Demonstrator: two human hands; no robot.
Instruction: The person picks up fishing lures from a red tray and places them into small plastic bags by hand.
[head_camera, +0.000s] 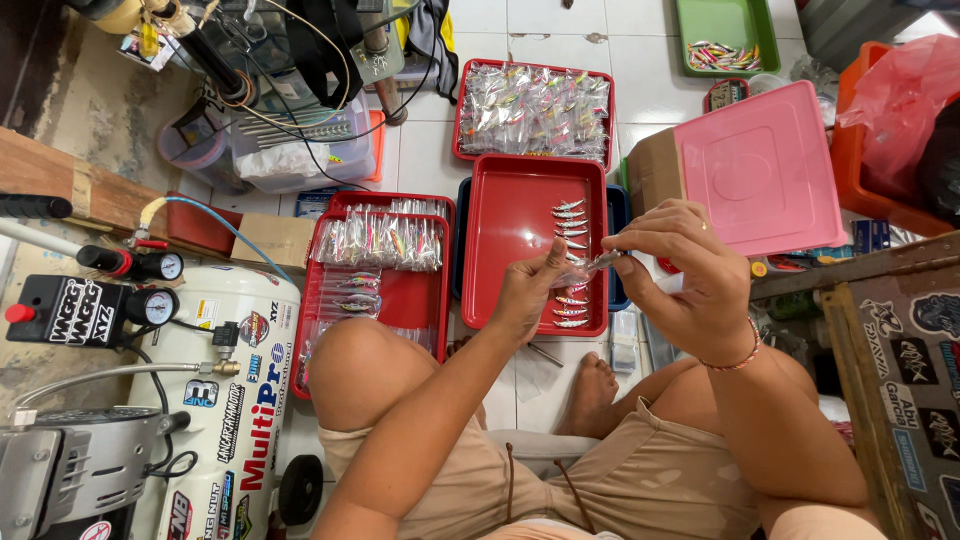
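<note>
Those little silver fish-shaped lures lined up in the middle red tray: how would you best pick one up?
Each silver lure lies flat and crosswise in the red tray, in a close column. Probably come from straight above and pinch its slim body at mid-length, front and back; fingers must be narrow, as neighbours lie close.

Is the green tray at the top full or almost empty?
Almost empty. The green tray holds only a small pile of lures near its front edge; the rest is bare.
</note>
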